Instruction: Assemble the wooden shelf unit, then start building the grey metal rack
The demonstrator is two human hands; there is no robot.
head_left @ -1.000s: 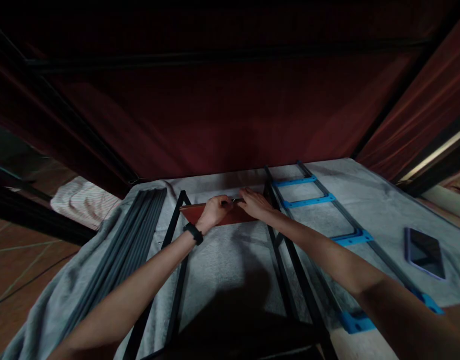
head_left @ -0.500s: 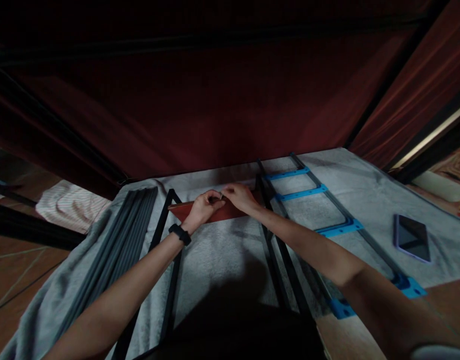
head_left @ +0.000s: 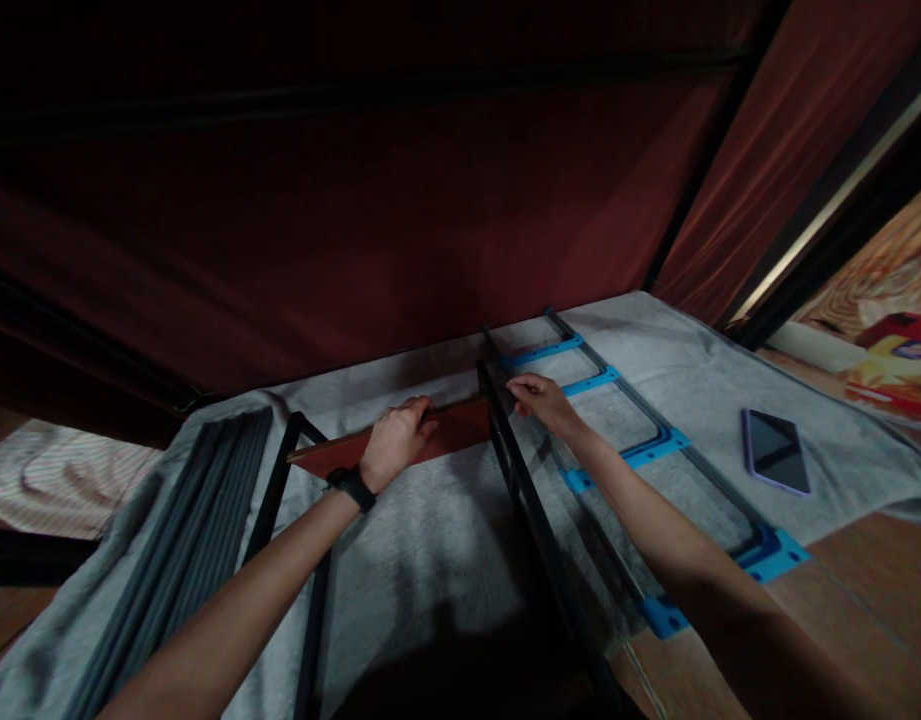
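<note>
My left hand (head_left: 397, 440), with a dark watch (head_left: 351, 488) on its wrist, is closed over the upper edge of a reddish-brown board (head_left: 460, 424). The board spans between the two sides of a black metal frame (head_left: 536, 510). On the outer right of that frame, my right hand (head_left: 544, 400) is in a pinch close to the bar near the board's end. Whatever its fingertips may hold is too small to make out. Beyond it lies a grey rack with blue corner pieces (head_left: 655, 448), partly covered by my right forearm.
Several grey tubes (head_left: 197, 510) lie side by side at the left on a light grey cloth (head_left: 422, 550). A phone (head_left: 776, 452) rests on the cloth at the right. Dark red fabric panels (head_left: 400, 260) rise behind. A red and yellow package (head_left: 899, 365) is at far right.
My hands, together over the board before, have parted. My right hand moved right, outside the frame's bar, and my left hand now grips the board's edge. The view has turned right.
</note>
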